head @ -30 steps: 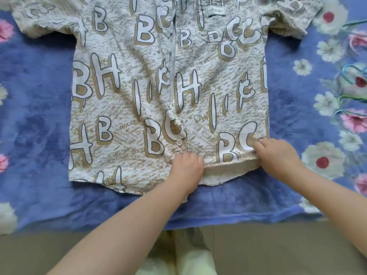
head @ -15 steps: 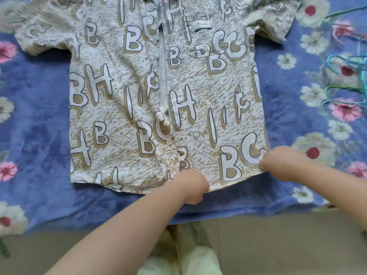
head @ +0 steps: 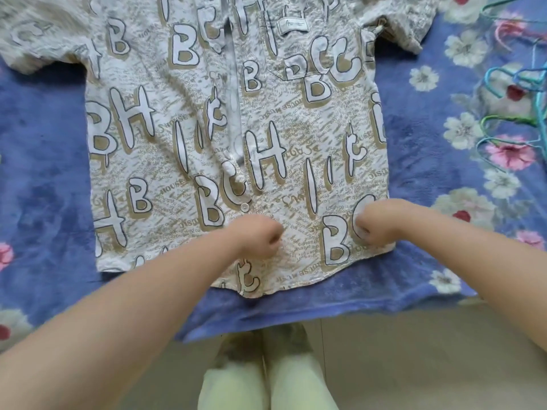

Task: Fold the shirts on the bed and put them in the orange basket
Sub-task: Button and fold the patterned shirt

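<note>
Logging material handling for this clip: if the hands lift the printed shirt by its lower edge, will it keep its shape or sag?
The printed shirt will likely sag: its thin cloth lies flat on the blanket with soft wrinkles. It probably weighs little, and would likely slide and bunch if pushed, as near the left hand.

Shirt (head: 236, 128), probably hangers (head: 515, 84), on bed (head: 44, 173)
</note>
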Demonstrator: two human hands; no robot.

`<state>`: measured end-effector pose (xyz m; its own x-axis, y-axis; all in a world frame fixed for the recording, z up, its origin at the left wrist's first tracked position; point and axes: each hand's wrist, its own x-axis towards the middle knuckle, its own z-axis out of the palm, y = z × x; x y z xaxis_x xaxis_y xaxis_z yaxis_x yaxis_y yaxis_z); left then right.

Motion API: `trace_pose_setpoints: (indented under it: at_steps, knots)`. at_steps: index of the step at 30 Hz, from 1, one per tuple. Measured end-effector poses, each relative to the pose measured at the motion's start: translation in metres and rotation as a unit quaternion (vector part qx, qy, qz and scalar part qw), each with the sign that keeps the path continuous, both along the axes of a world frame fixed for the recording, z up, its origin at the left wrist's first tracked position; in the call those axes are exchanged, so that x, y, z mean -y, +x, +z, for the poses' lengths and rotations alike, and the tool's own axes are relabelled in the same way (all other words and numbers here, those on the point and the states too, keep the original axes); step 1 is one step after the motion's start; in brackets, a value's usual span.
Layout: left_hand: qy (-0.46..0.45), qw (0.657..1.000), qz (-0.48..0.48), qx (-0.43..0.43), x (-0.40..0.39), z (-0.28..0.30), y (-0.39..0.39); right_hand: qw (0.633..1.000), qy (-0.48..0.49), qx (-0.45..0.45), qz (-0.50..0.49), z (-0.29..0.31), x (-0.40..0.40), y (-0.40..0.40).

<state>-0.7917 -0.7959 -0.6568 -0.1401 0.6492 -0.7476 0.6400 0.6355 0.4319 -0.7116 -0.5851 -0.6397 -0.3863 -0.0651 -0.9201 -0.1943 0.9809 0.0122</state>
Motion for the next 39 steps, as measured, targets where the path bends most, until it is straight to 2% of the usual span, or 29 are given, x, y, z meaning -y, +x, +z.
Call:
trace_pose_setpoints:
  at_steps: [3,7,9,13,17,20,23,25,28,30,32,35,37,39]
  knots:
    - [0.030,0.995,0.076,-0.048,0.003,0.009,-0.041,0.996,-0.038,-0.068,-0.043,0.006,0.007,-0.036]
    - [0.051,0.981,0.145,-0.121,0.003,0.017,-0.096,0.974,-0.110,-0.143,-0.140,0.003,0.018,-0.089]
    - [0.066,0.964,0.192,-0.169,0.001,0.015,-0.127,0.959,-0.140,-0.167,-0.182,0.001,0.023,-0.122]
    - [0.080,0.926,0.302,-0.210,-0.011,0.013,-0.183,0.926,-0.179,-0.221,-0.249,0.006,0.026,-0.184]
    - [0.101,0.908,0.341,-0.224,-0.030,0.004,-0.252,0.877,-0.192,-0.310,-0.312,-0.005,0.022,-0.268]
    - [0.096,0.909,0.345,-0.212,-0.050,-0.009,-0.290,0.848,-0.180,-0.373,-0.330,-0.016,0.012,-0.320]
    - [0.074,0.895,0.366,-0.243,-0.071,-0.022,-0.326,0.824,-0.176,-0.431,-0.323,-0.022,-0.002,-0.369]
    - [0.063,0.887,0.368,-0.272,-0.078,-0.029,-0.344,0.835,-0.169,-0.436,-0.289,-0.024,-0.005,-0.398]
    - [0.045,0.890,0.332,-0.310,-0.086,-0.037,-0.357,0.873,-0.125,-0.407,-0.237,-0.036,-0.009,-0.429]
    - [0.043,0.888,0.343,-0.303,-0.089,-0.042,-0.366,0.884,-0.092,-0.415,-0.194,-0.046,-0.010,-0.442]
    - [0.082,0.870,0.401,-0.273,-0.093,-0.039,-0.379,0.857,-0.103,-0.453,-0.224,-0.049,-0.014,-0.447]
    - [0.164,0.827,0.480,-0.244,-0.095,-0.035,-0.393,0.794,-0.160,-0.496,-0.312,-0.045,-0.016,-0.443]
    - [0.172,0.842,0.459,-0.224,-0.098,-0.040,-0.389,0.802,-0.171,-0.469,-0.327,-0.047,-0.015,-0.435]
    - [0.137,0.886,0.397,-0.199,-0.101,-0.047,-0.384,0.829,-0.172,-0.411,-0.338,-0.048,-0.014,-0.434]
